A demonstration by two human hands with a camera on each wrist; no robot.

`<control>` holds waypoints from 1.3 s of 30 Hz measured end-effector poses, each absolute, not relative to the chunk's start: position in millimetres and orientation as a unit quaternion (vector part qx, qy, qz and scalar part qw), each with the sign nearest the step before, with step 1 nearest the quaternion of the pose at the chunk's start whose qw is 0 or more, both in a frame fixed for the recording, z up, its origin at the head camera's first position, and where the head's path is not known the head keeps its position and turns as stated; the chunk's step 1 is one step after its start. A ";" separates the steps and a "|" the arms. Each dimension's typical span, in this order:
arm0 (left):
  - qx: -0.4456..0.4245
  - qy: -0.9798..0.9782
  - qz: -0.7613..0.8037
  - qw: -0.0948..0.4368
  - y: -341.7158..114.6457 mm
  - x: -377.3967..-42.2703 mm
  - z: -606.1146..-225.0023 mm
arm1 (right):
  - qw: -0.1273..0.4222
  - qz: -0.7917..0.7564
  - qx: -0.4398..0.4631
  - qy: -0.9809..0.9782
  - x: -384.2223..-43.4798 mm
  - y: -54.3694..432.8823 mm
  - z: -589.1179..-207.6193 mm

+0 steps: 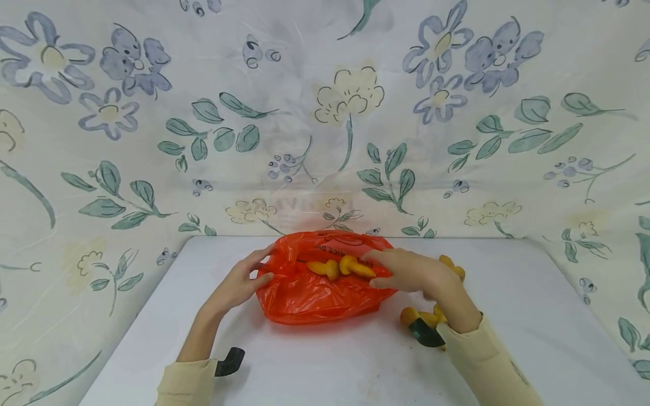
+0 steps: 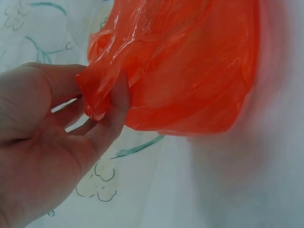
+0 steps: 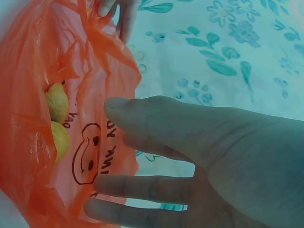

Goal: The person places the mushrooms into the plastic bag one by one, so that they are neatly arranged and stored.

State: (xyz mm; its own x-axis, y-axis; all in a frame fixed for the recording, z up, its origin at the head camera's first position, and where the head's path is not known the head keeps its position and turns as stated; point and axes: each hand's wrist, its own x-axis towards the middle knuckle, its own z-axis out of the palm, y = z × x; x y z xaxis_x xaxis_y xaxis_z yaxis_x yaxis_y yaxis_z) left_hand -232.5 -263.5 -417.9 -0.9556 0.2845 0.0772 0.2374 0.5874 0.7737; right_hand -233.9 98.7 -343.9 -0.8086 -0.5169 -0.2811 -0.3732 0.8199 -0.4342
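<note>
A red plastic bag (image 1: 325, 301) lies on the white table with its mouth spread wide. Inside it are two yellow gourd-like fruits (image 1: 324, 269), each with a rounded, knobby end. My left hand (image 1: 238, 285) pinches the bag's left edge; in the left wrist view the thin plastic (image 2: 97, 92) runs between thumb and fingers. At the bag's right side is my right hand (image 1: 413, 270), holding nothing. Its fingers reach out nearly straight over the printed lining in the right wrist view, where both fruits (image 3: 58, 103) show partly behind a fold.
More yellow gourd-like fruits lie on the table to the right, one (image 1: 452, 266) behind my right hand and others (image 1: 426, 317) partly hidden by my right wrist and its black camera mount (image 1: 425, 332). A flower-patterned cloth (image 1: 355, 158) hangs behind the table (image 1: 315, 366).
</note>
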 end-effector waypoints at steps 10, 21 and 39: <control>0.148 0.890 0.430 0.029 -263.8 -231.0 -416.8 | 0.152 -0.229 -0.252 0.928 -226.7 113.4 -352.7; 0.145 0.893 0.425 0.030 -263.2 -230.6 -416.3 | 0.123 -0.201 -0.221 0.946 -208.0 128.7 -351.3; 0.135 0.895 0.423 0.031 -264.1 -231.0 -417.4 | 0.121 -0.215 -0.188 0.951 -211.4 171.6 -364.0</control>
State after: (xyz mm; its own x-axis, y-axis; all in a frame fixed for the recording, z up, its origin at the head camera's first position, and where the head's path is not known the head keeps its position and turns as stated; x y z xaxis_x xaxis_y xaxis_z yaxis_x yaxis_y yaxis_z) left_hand -231.0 -264.1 -417.4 -0.9618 0.2673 0.0591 0.2153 0.6052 0.7664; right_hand -211.4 171.6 -364.0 -0.8997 -0.4100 -0.1498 -0.3056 0.8367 -0.4544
